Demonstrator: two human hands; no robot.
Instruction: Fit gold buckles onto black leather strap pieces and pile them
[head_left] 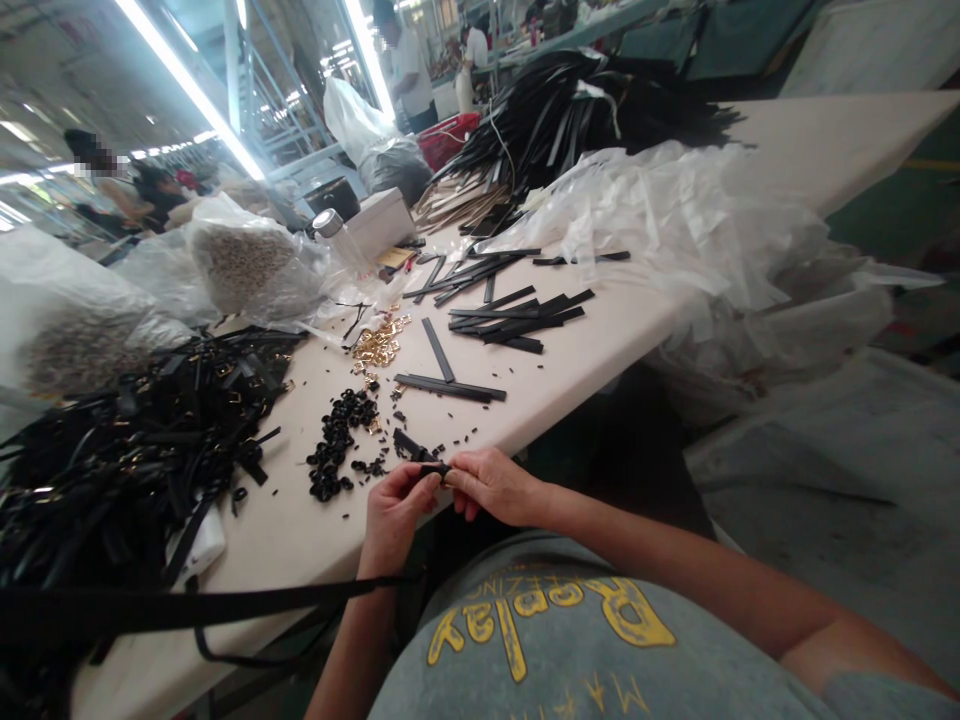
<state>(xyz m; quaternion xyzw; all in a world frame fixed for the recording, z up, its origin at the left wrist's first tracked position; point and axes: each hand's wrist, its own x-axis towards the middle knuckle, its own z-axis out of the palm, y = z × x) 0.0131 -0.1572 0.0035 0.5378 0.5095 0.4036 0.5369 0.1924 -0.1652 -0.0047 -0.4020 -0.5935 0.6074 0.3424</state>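
My left hand (396,512) and my right hand (493,484) meet at the table's front edge, both pinched on a short black strap (420,455) with a small loop at its end. Just beyond my fingers lies a scatter of small black rings (339,443) and tiny black bits. A little heap of gold buckles (379,343) sits farther back. Loose black strips (450,387) lie flat on the beige table (300,530) to the right of the rings.
A big tangle of finished black straps with gold hardware (127,450) fills the left. Clear bags of small parts (244,262) and a white box (381,222) stand behind. Crumpled plastic (675,220) and a black strip pile (577,105) lie at the right. People work in the background.
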